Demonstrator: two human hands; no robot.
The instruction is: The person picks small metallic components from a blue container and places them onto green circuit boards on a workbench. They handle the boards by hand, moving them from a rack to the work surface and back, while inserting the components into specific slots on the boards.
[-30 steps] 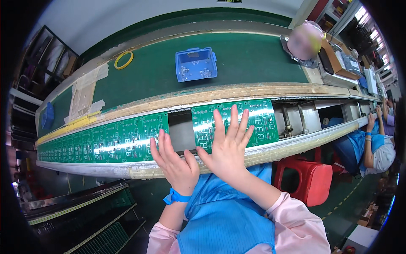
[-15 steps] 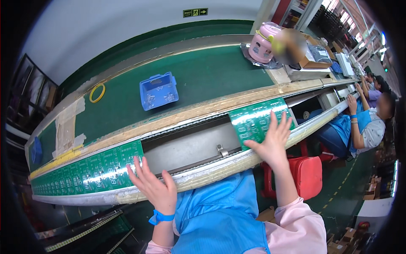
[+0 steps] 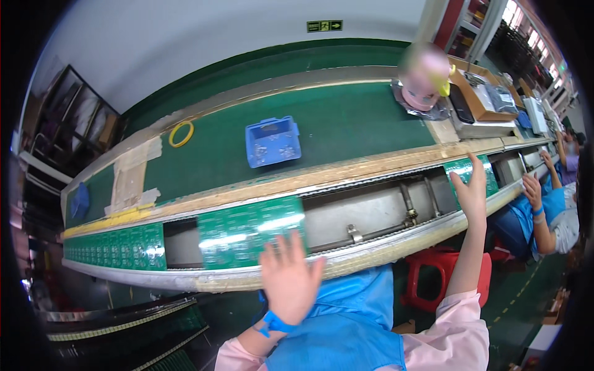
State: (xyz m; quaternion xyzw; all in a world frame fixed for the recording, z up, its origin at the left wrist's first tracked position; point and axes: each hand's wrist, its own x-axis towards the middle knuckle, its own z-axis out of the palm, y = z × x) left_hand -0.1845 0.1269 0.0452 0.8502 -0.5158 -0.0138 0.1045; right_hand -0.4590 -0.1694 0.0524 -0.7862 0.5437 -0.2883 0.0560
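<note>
A green circuit board panel (image 3: 235, 232) lies on the rails of a conveyor in front of me, slightly blurred. My left hand (image 3: 289, 278) rests over its near right corner, fingers spread and palm down. Farther right, a second green circuit board (image 3: 490, 176) sits on the same rails. Over it my right hand (image 3: 473, 191) reaches with thumb and fingers apart, hiding part of the board. Several more green boards form a row (image 3: 117, 247) at the left end, with a gap between them and the panel by my left hand.
Behind the conveyor, a blue bin (image 3: 272, 142) with small clear parts and a yellow tape ring (image 3: 181, 133) lie on the green bench. A pink container (image 3: 421, 86) and a cardboard box (image 3: 476, 102) stand at the back right. A red stool (image 3: 427, 278) and a co-worker (image 3: 554, 213) are at right.
The panel near my left hand has slid right, away from the row, along with that hand. The other board and my right hand have also moved right along the conveyor. The view has shifted.
</note>
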